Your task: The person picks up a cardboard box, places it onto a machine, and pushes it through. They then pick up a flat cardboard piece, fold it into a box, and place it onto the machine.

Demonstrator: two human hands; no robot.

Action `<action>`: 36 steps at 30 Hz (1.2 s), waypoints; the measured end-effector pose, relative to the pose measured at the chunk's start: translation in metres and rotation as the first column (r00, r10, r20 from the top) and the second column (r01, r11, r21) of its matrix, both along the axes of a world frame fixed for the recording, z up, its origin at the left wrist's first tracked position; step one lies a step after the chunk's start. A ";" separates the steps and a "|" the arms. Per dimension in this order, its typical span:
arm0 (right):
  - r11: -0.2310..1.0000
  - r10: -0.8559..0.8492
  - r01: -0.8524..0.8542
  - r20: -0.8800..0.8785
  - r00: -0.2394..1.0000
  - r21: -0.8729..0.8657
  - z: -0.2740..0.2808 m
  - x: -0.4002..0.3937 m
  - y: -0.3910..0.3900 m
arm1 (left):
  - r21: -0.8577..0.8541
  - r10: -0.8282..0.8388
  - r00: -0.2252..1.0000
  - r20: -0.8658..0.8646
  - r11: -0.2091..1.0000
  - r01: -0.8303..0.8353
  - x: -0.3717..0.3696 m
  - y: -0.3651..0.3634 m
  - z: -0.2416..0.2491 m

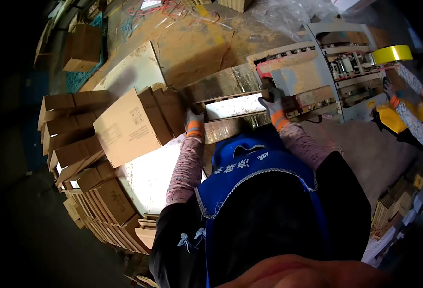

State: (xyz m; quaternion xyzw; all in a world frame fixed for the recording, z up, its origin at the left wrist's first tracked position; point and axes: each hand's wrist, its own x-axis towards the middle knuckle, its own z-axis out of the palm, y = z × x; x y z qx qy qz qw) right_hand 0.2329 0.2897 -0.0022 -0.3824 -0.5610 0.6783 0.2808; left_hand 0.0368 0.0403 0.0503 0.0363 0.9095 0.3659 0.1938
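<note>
A long, narrow piece with a speckled white face (233, 106) lies crosswise in front of my apron, with brown edges along its long sides. Gripping its left end is my left hand (195, 125), in a grey and orange glove. At the opposite end, my right hand (274, 111), gloved alike, has its thumb and fingers closed around the corner. Shiny tape-covered brown surfaces (235, 127) run along the near side of the piece. Beside my left hand leans an open carton (127, 129) with printing on its flap. What lies under the white-faced piece is hidden.
Folded cartons (113, 197) stand in stacks on the left, around a white tabletop (149, 175). To the right is a roller machine with a grey frame (329, 72) and a yellow tape roll (392, 54). A co-worker's gloved hand (390, 91) is beside it. Plastic film and cords litter the floor.
</note>
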 end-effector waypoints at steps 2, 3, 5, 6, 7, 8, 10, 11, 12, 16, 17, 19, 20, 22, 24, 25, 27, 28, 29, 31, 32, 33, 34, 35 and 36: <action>0.971 -0.165 0.124 -0.200 0.966 -0.204 -0.029 -0.005 -0.007 | -0.273 -0.417 0.902 0.113 0.860 0.432 -0.008 0.011 0.004; 0.988 -0.155 0.154 0.073 0.985 0.023 0.010 -0.010 -0.015 | -0.275 -0.426 0.898 0.108 0.855 0.439 -0.007 0.012 0.010; 0.962 -0.209 0.131 0.336 0.919 0.240 0.049 -0.014 -0.017 | -0.184 -0.608 0.794 -0.009 0.781 0.597 -0.002 0.012 0.026; 0.958 -0.168 0.033 0.462 0.871 0.287 0.055 -0.013 -0.017 | -0.240 -0.751 0.659 -0.030 0.646 0.725 0.001 0.016 0.052; 0.947 -0.128 -0.075 0.584 0.801 0.312 0.056 -0.010 -0.020 | -0.246 -0.757 0.653 -0.021 0.637 0.731 0.003 0.013 0.049; 0.971 0.027 -0.129 0.444 0.896 0.202 0.017 -0.001 -0.009 | -0.385 -0.789 0.614 -0.030 0.576 0.721 0.004 0.013 0.041; 0.812 0.064 -0.359 0.541 0.839 0.460 0.033 0.015 -0.008 | -0.541 -0.814 0.566 -0.128 0.536 0.648 0.003 0.017 0.027; 0.535 0.052 -0.563 0.641 0.765 0.629 0.045 0.022 -0.009 | -0.546 -0.821 0.556 -0.132 0.528 0.650 0.000 0.024 0.021; 0.497 0.082 -0.695 0.769 0.634 0.520 0.069 0.026 -0.013 | -0.612 -0.835 0.544 -0.085 0.474 0.633 -0.001 0.032 0.018; 0.893 0.130 -0.359 0.607 0.784 0.272 0.022 0.012 -0.002 | -0.688 -0.903 0.150 -0.403 0.407 0.601 0.009 0.046 0.014; 0.897 0.122 -0.348 0.604 0.788 0.273 0.011 0.007 -0.005 | -0.686 -0.846 -0.067 -0.529 0.379 0.621 0.002 0.049 0.010; 0.830 -0.092 -0.121 0.347 0.933 0.545 -0.004 -0.001 -0.010 | -0.670 -0.711 -0.267 -0.651 0.372 0.642 -0.007 0.074 0.049; 0.848 -0.065 -0.116 0.317 0.946 0.517 -0.006 0.000 -0.009 | -0.613 -0.762 -0.062 -0.645 0.467 0.637 -0.009 0.086 0.073; 0.881 -0.086 -0.147 0.459 0.884 0.449 0.006 0.000 -0.014 | -0.618 -0.953 0.301 -0.024 0.251 0.745 -0.013 0.085 0.067; 0.873 0.006 -0.128 0.252 0.968 0.471 0.026 -0.004 -0.004 | -0.495 -0.973 0.171 -0.156 0.227 0.839 0.012 0.053 0.045; 0.883 0.131 -0.439 0.811 0.570 0.166 0.032 -0.008 -0.002 | -0.618 -0.984 0.088 -0.153 0.165 0.769 0.026 0.041 0.037; 0.756 0.033 -0.615 0.924 0.381 0.226 0.029 -0.015 -0.008 | -0.586 -0.930 0.151 -0.334 0.330 0.740 0.036 0.033 0.019; 0.755 0.033 -0.617 0.927 0.373 0.222 0.032 -0.011 -0.010 | -0.590 -0.935 0.164 -0.313 0.327 0.739 0.035 0.036 0.017; 0.637 -0.060 -0.645 0.861 0.505 0.423 0.035 -0.004 -0.011 | -0.590 -0.939 0.182 -0.293 0.327 0.739 0.034 0.038 0.014; 0.474 -0.120 -0.643 0.768 0.629 0.602 0.067 0.013 -0.013 | -0.562 -0.915 0.206 -0.347 0.378 0.735 0.034 0.040 0.016; 0.487 0.018 -0.625 0.709 0.705 0.610 0.089 0.024 -0.015 | -0.549 -0.898 0.264 -0.352 0.426 0.719 0.038 0.043 0.016; 0.506 0.156 -0.608 0.629 0.762 0.612 0.102 0.037 -0.022 | -0.536 -0.879 0.320 -0.354 0.471 0.700 0.041 0.044 0.017; 0.480 0.111 -0.616 0.653 0.749 0.625 0.097 0.054 -0.029 | -0.542 -0.870 0.328 -0.368 0.488 0.684 0.047 0.044 0.016; 0.466 0.112 -0.625 0.659 0.744 0.626 0.096 0.071 -0.030 | -0.548 -0.860 0.337 -0.383 0.505 0.667 0.054 0.044 0.015; 0.525 0.134 -0.582 0.616 0.776 0.620 0.095 0.087 -0.030 | -0.560 -0.869 0.315 -0.382 0.489 0.670 0.059 0.046 0.015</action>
